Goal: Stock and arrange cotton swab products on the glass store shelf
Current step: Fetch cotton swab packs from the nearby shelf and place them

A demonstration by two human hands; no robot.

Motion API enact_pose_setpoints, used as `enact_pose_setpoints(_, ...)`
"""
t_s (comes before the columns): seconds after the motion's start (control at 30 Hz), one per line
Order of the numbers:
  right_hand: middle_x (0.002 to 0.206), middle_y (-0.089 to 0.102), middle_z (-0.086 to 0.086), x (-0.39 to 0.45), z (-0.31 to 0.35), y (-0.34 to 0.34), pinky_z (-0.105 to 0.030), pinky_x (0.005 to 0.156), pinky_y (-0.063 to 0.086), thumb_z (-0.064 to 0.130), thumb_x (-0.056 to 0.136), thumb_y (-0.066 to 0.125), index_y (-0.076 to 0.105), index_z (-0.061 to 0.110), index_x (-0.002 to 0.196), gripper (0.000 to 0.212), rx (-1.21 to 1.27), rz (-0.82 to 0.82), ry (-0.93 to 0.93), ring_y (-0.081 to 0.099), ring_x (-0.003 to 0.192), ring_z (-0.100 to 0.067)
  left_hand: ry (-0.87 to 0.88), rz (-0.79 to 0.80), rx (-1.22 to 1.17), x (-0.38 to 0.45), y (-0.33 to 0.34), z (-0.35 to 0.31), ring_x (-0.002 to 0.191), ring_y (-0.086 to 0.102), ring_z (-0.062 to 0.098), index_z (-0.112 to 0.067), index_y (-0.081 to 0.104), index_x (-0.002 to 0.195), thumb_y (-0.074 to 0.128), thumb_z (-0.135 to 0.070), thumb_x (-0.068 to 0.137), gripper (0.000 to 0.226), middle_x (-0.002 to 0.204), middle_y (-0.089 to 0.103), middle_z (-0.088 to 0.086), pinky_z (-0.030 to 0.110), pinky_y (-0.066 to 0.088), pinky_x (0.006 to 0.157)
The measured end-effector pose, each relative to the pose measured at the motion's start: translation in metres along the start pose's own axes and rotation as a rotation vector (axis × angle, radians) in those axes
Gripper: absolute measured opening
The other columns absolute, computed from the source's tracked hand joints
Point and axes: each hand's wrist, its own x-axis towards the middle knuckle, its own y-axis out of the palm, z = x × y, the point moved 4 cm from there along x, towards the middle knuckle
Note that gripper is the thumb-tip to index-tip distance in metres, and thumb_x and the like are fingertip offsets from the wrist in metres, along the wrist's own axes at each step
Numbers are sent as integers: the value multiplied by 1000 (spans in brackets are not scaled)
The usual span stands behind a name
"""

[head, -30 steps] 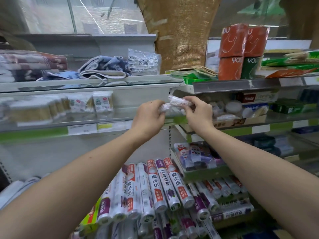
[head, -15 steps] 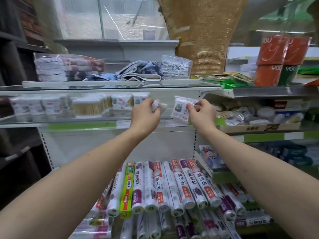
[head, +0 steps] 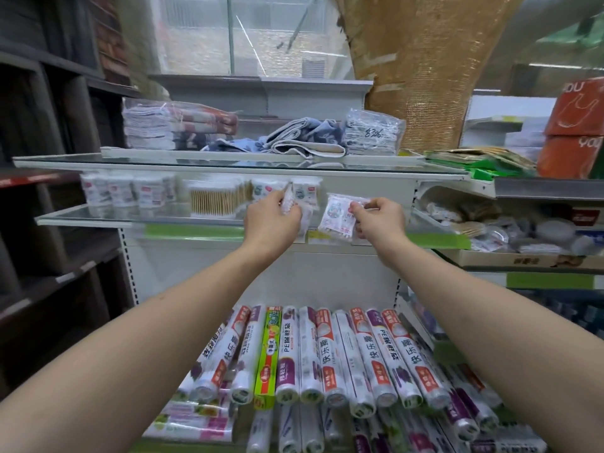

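While each hand grips a swab packet, left hand and right hand apart at the glass shelf front, seat the right packet upright beside the stocked row.

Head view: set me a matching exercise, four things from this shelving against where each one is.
Things
1. swab packet
2. wooden-stick swabs
3. folded blue cloth
4. green box

Places
A. bottom shelf, among the film rolls
B. top glass shelf, beside a bagged stack
C. in the right hand, in front of the middle shelf
D. middle glass shelf, left of the left hand

Pairs: 1-C, 2-D, 3-B, 4-A
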Motion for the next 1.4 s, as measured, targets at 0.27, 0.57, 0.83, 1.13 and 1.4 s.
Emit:
enact_pose_setpoints(0.27, 78, 66, -14, 34, 4, 22, -40, 61, 57, 24, 87, 75, 58, 12, 80, 22, 47, 62, 41, 56, 59, -23, -47, -91, 29, 32, 1, 17, 65, 51, 17, -13, 59, 77, 57, -28, 90, 20, 70, 60, 1, 29, 33, 55)
enact_pose_setpoints(0.57, 80, 64, -17, 88, -2, 63, -37, 62, 60, 10, 85, 78, 57, 7, 85, 21, 22, 204, 95, 59, 55, -24, -33, -141, 118, 65, 10, 26, 79, 57, 28, -11, 65, 86, 57, -29, 92, 20, 79, 65, 6, 38, 42, 69)
enact_pose_setpoints(0.83, 85, 67, -7, 124, -9, 98, -47, 91, 57, 17, 77, 84, 57, 19, 70, 28, -168, 257, 42, 70, 92, -30, -16, -69, 202, 87, 24, 47, 90, 64, 30, -22, 71, 101, 63, -30, 91, 15, 92, 72, 3, 41, 55, 83)
enact_pose_setpoints(1.13, 85, 73, -10, 130, -11, 102, -36, 89, 55, 33, 81, 80, 64, 15, 65, 29, -306, 223, -28, 70, 93, -27, -188, -80, 132, 109, 32, 56, 98, 62, 24, -18, 59, 122, 73, -45, 90, 45, 107, 66, 5, 34, 49, 88)
enact_pose_setpoints(1.4, 94, 70, -10, 119, -1, 82, -35, 86, 51, 47, 87, 68, 72, 14, 81, 33, -410, 222, -73, 63, 101, -27, -268, 16, -217, 116, 51, 48, 73, 69, 8, -14, 62, 113, 87, -19, 80, 42, 101, 69, 6, 12, 51, 55)
